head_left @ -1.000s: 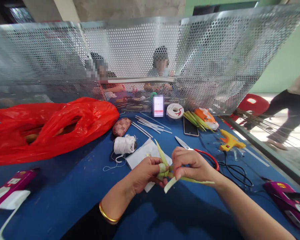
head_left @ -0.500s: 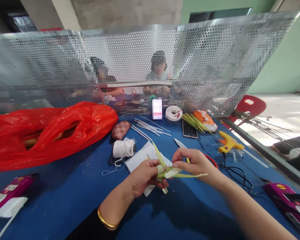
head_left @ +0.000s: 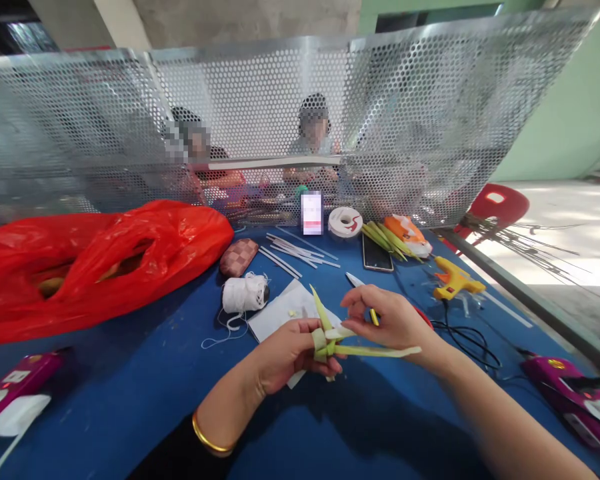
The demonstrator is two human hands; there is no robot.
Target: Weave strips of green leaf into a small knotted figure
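Note:
My left hand (head_left: pixel 291 355) grips a small folded piece of pale green leaf strips (head_left: pixel 321 345) over the table's front middle. One pointed end stands up from the piece, and a long strip (head_left: pixel 375 351) sticks out to the right, passing below my right hand (head_left: pixel 390 323). The thumb and fingers of that hand pinch the end of a whitish leaf strip (head_left: pixel 337 333) coming out of the fold. Beneath both hands lies white paper (head_left: pixel 276 312) with small scraps on it. A pointed silvery blade (head_left: pixel 353 280) shows behind my right hand, which hides the rest of it.
White twine (head_left: pixel 243 294), a checkered pouch (head_left: pixel 239 258) and thin white sticks (head_left: pixel 300 252) lie beyond the paper. A red plastic bag (head_left: pixel 180 233) fills the left. To the right are leaf strips (head_left: pixel 385 239), a phone (head_left: pixel 377 257) and a yellow glue gun (head_left: pixel 457 279). A perforated metal screen (head_left: pixel 260 100) stands behind.
The whitish strip's pinched end has moved up and now sits above the long strip. My right hand has lifted slightly with it. The whole view has shifted a little.

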